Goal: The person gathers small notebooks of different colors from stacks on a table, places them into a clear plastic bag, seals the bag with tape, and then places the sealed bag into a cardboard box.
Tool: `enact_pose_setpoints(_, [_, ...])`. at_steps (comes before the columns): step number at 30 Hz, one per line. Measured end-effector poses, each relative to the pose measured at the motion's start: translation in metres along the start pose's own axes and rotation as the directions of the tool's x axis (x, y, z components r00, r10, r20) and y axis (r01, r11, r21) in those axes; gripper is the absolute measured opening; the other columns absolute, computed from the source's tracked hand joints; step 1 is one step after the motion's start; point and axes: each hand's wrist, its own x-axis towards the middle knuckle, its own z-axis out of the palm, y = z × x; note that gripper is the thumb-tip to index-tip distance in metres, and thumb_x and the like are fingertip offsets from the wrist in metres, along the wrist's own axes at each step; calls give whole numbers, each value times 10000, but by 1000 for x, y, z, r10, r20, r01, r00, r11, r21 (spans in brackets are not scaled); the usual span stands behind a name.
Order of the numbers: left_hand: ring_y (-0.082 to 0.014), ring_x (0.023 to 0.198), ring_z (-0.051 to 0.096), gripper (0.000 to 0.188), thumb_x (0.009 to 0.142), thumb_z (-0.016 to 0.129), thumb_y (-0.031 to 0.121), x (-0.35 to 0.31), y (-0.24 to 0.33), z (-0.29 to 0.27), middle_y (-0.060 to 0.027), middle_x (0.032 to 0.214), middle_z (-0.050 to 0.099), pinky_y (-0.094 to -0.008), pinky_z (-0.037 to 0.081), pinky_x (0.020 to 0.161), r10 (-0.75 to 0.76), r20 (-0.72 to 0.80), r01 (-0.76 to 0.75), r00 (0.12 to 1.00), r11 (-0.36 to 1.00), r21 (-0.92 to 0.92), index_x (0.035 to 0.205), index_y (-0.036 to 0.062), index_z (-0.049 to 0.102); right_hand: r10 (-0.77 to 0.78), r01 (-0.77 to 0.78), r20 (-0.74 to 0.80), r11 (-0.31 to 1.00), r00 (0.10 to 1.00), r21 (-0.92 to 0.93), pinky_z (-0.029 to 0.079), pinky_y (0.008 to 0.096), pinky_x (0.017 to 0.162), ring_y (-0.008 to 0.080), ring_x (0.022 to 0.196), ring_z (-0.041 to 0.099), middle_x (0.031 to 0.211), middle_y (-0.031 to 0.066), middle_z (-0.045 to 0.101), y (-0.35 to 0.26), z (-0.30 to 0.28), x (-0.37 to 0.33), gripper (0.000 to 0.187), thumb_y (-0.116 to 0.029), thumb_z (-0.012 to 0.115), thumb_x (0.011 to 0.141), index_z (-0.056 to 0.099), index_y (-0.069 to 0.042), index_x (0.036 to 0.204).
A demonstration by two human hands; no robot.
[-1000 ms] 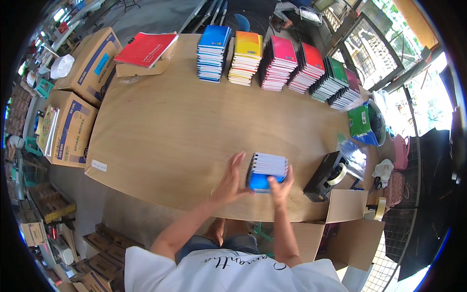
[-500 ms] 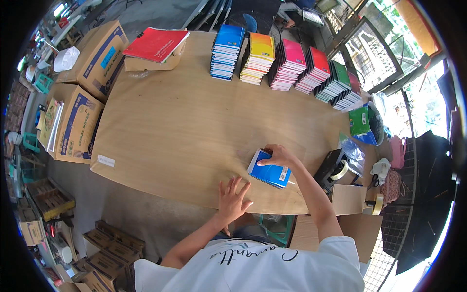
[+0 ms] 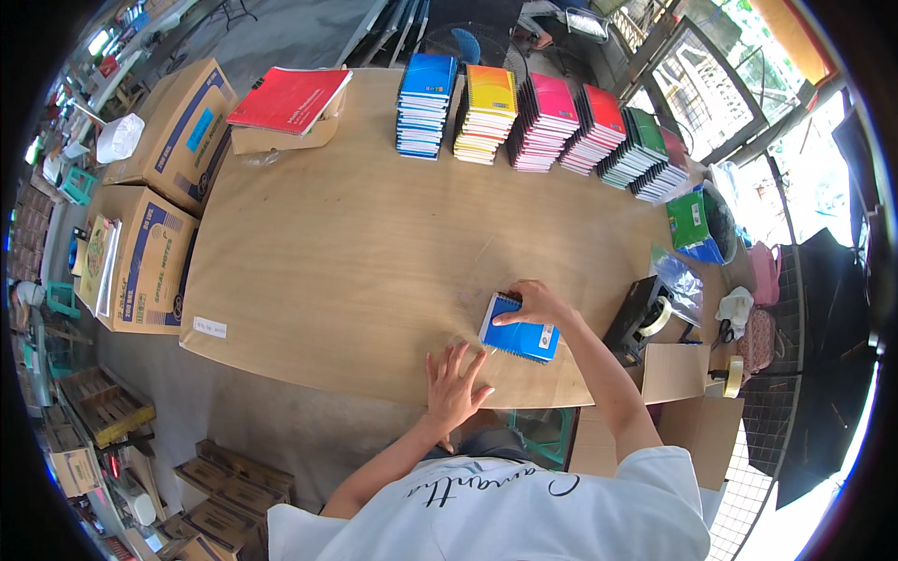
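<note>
A small stack of blue spiral notebooks (image 3: 526, 338) lies on the tabletop near its front edge. My right hand (image 3: 535, 305) is closed on its far side, with the thumb across the top cover and the fingertips hidden beyond the far edge. To the left of the notebooks, my left hand (image 3: 456, 385) is open at the table's front edge, fingers spread and holding nothing.
Tall notebook stacks stand along the back: blue (image 3: 427, 107), yellow (image 3: 486, 117), pink (image 3: 544, 122), red (image 3: 593, 129) and green (image 3: 636, 148). Cartons (image 3: 154, 257) flank the left side. A black tape dispenser (image 3: 634, 323) and an open box (image 3: 697, 430) are at right.
The view has tilted slightly, shifting the table in the picture. The blue notebooks are turned a little under my right hand, which keeps its grip. My left hand stays open beside them.
</note>
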Motion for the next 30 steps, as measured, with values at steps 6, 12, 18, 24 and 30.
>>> enact_pose_setpoints(6, [-359, 1300, 317, 708, 766, 663, 494, -3, -2, 3, -119, 1408, 325, -655, 183, 1042, 4, 5, -5, 1000, 999, 42, 1378, 226, 428, 19, -17, 49, 999, 999, -44, 460, 405, 877, 346, 1053, 548, 969, 185, 632, -3, -5, 2, 779, -671, 745, 580, 657, -13, 987])
enact_pose_setpoints(12, [-341, 1260, 367, 648, 748, 679, 462, -5, 6, -19, -113, 1379, 371, -612, 217, 1044, 54, -73, -58, 996, 997, -48, 1310, 201, 492, -204, 148, -372, 974, 905, -173, 444, 424, 883, 346, 1056, 515, 1034, 137, 571, 10, 4, -13, 757, -627, 780, 550, 669, -22, 992])
enact_pose_setpoints(18, [-236, 997, 530, 210, 751, 698, 289, 0, -48, -18, 1, 1076, 586, -457, 352, 924, 364, 114, -354, 924, 930, -99, 887, 152, 617, -230, 266, -468, 964, 853, 12, 391, 468, 861, 306, 1078, 469, 1151, 104, 504, -14, 70, -127, 770, -619, 732, 562, 599, -93, 1109])
enact_pose_setpoints(24, [-195, 954, 553, 224, 751, 714, 259, 38, -17, -50, 45, 911, 636, -430, 387, 900, 435, -92, -440, 896, 897, -38, 919, 174, 593, -67, -227, -787, 939, 614, -257, 358, 448, 896, 256, 1073, 496, 1136, 24, 557, -17, 141, -165, 473, -147, 679, 691, 595, -179, 1154])
enact_pose_setpoints(30, [-208, 1014, 554, 353, 784, 690, 183, 73, -50, -59, -10, 1022, 613, -444, 369, 926, 366, 260, -360, 894, 930, -72, 1109, 133, 561, -110, 121, -810, 991, 576, -49, 456, 374, 729, 231, 770, 607, 798, 26, 663, 26, 90, -180, 117, -103, 704, 724, 704, -107, 841])
